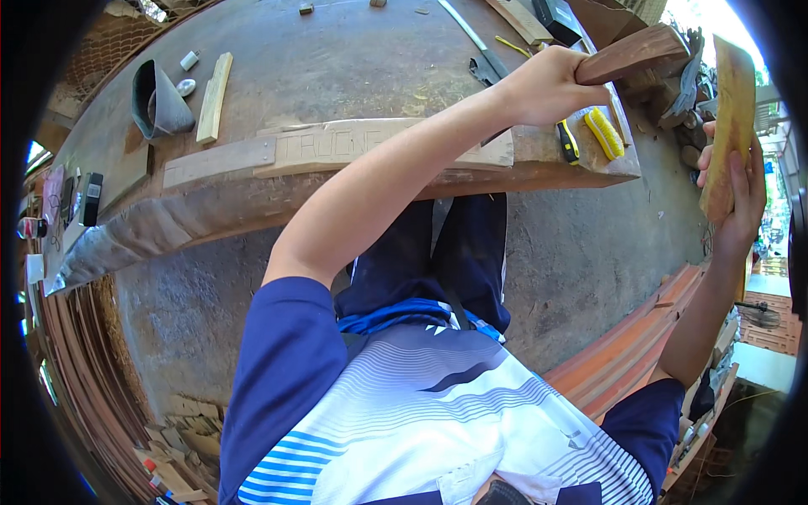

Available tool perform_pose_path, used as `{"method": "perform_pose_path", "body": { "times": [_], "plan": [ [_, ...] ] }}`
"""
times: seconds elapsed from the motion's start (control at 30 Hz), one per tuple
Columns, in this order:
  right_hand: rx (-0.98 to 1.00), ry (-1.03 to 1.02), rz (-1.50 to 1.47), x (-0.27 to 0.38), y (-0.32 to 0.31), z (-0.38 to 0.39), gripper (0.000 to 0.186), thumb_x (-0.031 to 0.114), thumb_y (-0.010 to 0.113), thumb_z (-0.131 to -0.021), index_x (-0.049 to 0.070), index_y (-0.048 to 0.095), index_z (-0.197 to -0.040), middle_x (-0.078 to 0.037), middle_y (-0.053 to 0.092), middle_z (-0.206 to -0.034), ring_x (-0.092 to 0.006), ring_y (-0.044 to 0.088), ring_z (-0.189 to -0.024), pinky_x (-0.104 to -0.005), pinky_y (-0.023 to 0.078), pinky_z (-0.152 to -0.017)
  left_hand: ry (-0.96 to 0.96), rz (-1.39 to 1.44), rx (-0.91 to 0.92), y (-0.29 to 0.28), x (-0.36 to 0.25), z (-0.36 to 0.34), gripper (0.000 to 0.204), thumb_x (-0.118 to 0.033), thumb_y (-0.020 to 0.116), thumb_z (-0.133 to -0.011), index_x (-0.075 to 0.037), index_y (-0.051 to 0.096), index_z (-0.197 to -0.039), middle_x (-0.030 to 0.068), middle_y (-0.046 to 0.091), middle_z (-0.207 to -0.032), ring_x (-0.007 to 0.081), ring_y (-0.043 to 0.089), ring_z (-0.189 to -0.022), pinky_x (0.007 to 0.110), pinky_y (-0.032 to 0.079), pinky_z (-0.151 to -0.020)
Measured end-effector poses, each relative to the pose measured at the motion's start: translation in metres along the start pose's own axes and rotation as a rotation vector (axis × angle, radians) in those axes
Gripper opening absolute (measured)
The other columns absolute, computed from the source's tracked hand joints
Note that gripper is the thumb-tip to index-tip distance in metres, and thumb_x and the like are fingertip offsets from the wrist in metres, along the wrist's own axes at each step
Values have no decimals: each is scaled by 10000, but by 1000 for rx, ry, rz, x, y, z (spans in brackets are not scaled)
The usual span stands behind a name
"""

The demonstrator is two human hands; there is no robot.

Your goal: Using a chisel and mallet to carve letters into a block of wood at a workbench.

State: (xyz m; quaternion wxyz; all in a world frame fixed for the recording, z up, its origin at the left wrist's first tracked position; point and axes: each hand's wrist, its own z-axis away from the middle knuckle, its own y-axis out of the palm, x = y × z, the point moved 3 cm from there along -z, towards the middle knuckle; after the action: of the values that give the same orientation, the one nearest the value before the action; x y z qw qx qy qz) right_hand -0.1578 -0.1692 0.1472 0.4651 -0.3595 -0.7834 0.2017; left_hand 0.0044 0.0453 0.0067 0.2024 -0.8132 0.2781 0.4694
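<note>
your left hand (551, 88) is at upper right, arm reaching across the bench (337, 67), fingers closed round the near end of a dark brown wooden block (635, 55). block points right and slightly up, off the bench surface. your right hand (741, 194) is at the far right edge, gripping the lower part of a pale wooden piece (728, 126); thumb lies across the near face, fingertips show on its left side. piece stands roughly upright in the frame, just right of the block, a gap between them.

below your left forearm, along the front of the bench, lies a long flat board (337, 147) with marked lettering, partly hidden by the arm. a thin dark thing (497, 135) shows at the board's right part; can't tell what it is. near the bench's right corner: a yellow and black handle (568, 143), and just beside it a yellow ridged thing (603, 135), kind unclear. top of frame, a long thin tool (471, 38) slants down toward your wrist.

upper left you have a dark curved sheet (160, 105) standing on the bench, a pale wood strip (215, 97) just right of it, a small white object (189, 61) above. lower right, reddish planks (623, 345) lie beside your right arm.
</note>
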Motion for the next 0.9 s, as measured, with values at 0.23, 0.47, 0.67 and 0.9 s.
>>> {"method": "perform_pose_path", "body": {
  "times": [0.23,0.47,0.67,0.9],
  "plan": [
    [125,67,-116,24,12,-16,501,347,479,-1080,-12,487,-1428,-181,669,-1158,-126,621,-787,-232,516,-664,8,-1,-79,7,18,-15,274,-252,728,-917,18,702,-957,-8,595,-696,67,552,-663,274,463,-627],
    [294,260,-111,10,-48,-28,714,555,455,-1038,-48,493,-1420,-145,663,-1041,-127,658,-886,-207,518,-775,3,-96,12,25,18,-21,449,-424,736,-858,-20,754,-1055,150,716,-820,256,692,-806,366,531,-808],
    [116,179,-183,37,-27,-29,686,512,543,-1016,7,416,-1462,-173,636,-1055,-198,640,-955,-274,536,-745,-9,-122,-3,26,31,-31,468,-436,757,-867,0,762,-1038,99,692,-784,180,665,-736,325,532,-747],
    [175,56,-167,76,-2,-32,587,443,432,-1059,-41,462,-1388,-210,649,-927,-250,623,-646,-328,505,-535,-108,-36,-35,4,37,-39,510,-504,751,-799,-34,788,-992,80,701,-788,170,664,-739,307,541,-747]
  ]
}}
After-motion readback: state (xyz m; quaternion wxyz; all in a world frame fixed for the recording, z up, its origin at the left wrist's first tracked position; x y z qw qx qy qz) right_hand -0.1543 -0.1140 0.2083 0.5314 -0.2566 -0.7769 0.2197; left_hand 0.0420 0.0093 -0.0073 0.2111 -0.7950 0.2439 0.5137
